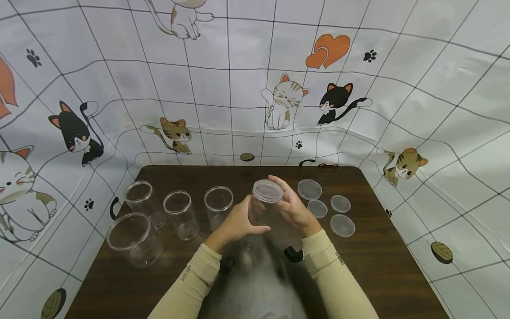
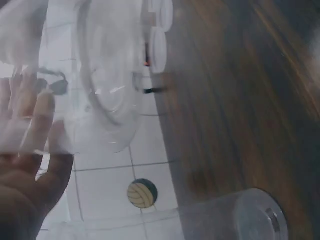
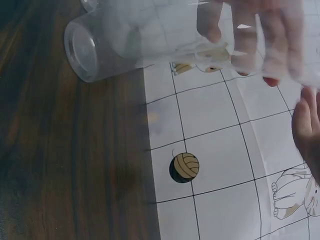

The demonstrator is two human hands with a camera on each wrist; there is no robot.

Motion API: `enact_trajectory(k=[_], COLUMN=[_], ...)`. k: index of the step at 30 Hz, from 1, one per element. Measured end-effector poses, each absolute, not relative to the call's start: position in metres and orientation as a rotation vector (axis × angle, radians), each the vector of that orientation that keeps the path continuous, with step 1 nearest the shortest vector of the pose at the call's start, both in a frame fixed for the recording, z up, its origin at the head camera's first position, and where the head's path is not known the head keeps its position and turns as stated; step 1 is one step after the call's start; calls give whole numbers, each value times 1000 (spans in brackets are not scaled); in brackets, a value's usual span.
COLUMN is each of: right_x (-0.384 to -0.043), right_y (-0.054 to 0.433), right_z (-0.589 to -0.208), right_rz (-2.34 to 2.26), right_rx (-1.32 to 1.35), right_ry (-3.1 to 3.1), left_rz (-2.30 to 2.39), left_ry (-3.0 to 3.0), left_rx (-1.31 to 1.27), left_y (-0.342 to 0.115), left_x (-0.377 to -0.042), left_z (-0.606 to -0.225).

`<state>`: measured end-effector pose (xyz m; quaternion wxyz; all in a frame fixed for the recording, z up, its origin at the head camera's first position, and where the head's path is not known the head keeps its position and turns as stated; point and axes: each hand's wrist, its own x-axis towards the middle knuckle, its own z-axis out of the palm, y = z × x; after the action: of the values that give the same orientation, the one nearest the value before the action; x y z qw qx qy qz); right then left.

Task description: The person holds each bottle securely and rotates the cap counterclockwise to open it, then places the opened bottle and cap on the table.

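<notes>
A tall clear plastic jar (image 1: 259, 215) is held upright above the table, with a clear round lid (image 1: 268, 191) on its top. My left hand (image 1: 239, 221) grips the jar's left side, thumb across the front; its fingers show through the clear wall in the right wrist view. My right hand (image 1: 296, 210) holds the lid's right edge, index finger behind the rim and thumb in front. Whether the lid is fully seated cannot be told. In the left wrist view, the jar's round base (image 2: 107, 65) looks blurred.
Several open clear jars stand at the left: a wide jar (image 1: 137, 243), a slim jar (image 1: 181, 217) and others. Several loose lids lie at the right, including a large lid (image 1: 310, 189) and a near lid (image 1: 342, 225). A cat-print sheet (image 1: 247, 88) hangs behind the dark wooden table (image 1: 374, 266).
</notes>
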<state>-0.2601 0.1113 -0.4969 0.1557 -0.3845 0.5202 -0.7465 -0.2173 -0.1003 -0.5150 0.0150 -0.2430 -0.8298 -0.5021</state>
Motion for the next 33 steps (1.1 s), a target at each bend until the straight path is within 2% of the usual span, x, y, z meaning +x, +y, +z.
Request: enact_trajectory(k=[6, 15, 19, 23, 26, 29, 33], right_x=[-251, -240, -248, -262, -272, -276, -274], right_y=[104, 88, 95, 103, 107, 109, 109], right_z=[-495, -487, -484, -485, -489, -493, -497], right_rz=[-2226, -2125, -2086, -1999, -1915, -1906, -2047], right_rx=[-931, -824, -975, -1267, -1386, -1389, -1242], right_ry=[1700, 2067, 1992, 1635, 1426, 1379, 1416], left_rz=[-1459, -1146, -1292, -1527, -1626, -1639, -1581], left_ry=[-2557, -2595, -2586, -2603, -2611, -2585, -2547], left_rx=[-497, -529, -687, -936, -1062, -1051, -852], left_y=[-100, -98, -100, -103, -104, -103, -101], left_x=[-221, -218, -217, -215, -214, -214, -215], left_z=[-519, -520, -515, -512, -512, -512, -512])
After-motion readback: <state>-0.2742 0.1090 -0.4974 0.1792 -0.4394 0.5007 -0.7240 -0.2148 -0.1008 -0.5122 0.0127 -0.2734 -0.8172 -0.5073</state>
